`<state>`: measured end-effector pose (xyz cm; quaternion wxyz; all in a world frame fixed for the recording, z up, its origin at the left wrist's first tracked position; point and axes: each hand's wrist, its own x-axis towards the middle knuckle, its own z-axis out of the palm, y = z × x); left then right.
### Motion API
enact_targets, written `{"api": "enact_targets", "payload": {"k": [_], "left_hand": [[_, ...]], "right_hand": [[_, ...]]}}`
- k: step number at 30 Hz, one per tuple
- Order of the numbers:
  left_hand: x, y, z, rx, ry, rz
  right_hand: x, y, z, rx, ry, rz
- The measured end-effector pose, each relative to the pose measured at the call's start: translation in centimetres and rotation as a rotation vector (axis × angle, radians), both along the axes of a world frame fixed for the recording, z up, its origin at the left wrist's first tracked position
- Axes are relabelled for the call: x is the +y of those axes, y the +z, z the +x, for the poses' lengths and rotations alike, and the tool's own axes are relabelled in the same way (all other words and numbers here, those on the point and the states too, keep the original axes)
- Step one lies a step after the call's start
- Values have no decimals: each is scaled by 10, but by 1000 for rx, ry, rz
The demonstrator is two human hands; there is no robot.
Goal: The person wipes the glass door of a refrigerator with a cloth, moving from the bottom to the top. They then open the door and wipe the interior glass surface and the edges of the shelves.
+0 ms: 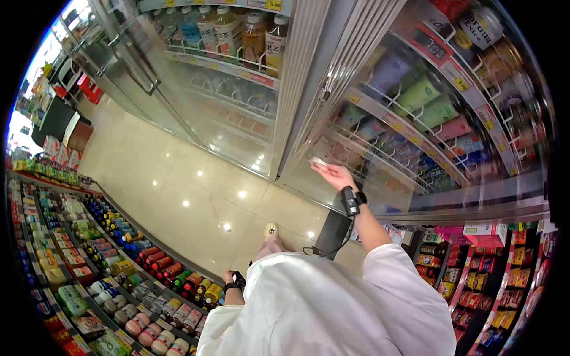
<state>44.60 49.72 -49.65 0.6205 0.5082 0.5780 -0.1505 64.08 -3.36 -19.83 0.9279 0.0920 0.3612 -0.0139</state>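
Note:
My right hand [336, 175] reaches forward, palm partly up, in front of the glass cooler door [371, 178]. Its fingers are closed on a small whitish crumpled thing [317, 161], too small to name for sure. On that wrist sits a black strapped device [349, 200] with a cable hanging from it. Low beside my body is my left hand [228, 277], near the shelf of bottles [202, 291]. Its fingers are mostly hidden, so I cannot see whether it holds anything. It also wears a black wrist device [237, 279].
Another cooler door [219, 118] stands at the upper left, with bottled drinks [227, 32] behind it. Cans [424, 98] line the right cooler. Shelves of packaged snacks [475, 279] stand at lower right. Shiny tiled floor [196, 184] lies between the shelves and coolers.

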Motion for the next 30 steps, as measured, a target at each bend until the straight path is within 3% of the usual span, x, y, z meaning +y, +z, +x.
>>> {"api": "enact_targets", "payload": {"k": [2,4,9,12,14,15,19,20,21,23,26,28,30], "left_hand": [[1,5,18,-3,-65,18],[-1,7,42,-30,-115,-25],[-14,14,109,-171,-202,-185],[-38,42,139,-196,-218,-65],[-40,52,149,-276,-249,-108],[-41,50,149,-264,-260,-88],[-42,47,137,-244,-278,-22],[-37,34,130,-257,-309,-1],[-19,-26,118,-247,-307,-25],[-23,-1,115,-151,-334,-40],[-3,2,109,-131,-208,-112],[21,-17,91,-113,-153,-111],[27,-14,80,-91,-180,-18]], "right_hand": [[-35,-24,-33,-75,-39,134],[-56,-19,-73,8,-144,77],[-155,-54,-208,250,-271,-331],[-216,-66,-274,438,-347,-553],[-194,-12,-264,544,-347,-676],[-197,-10,-260,630,-285,-702],[-172,-27,-223,383,-185,-545],[-160,-30,-205,319,-158,-506],[-146,-32,-186,257,-129,-467],[-112,-33,-130,34,-16,-178],[-25,13,-32,-70,55,-205],[16,61,11,-215,48,-14],[20,82,23,-111,32,53]]}}
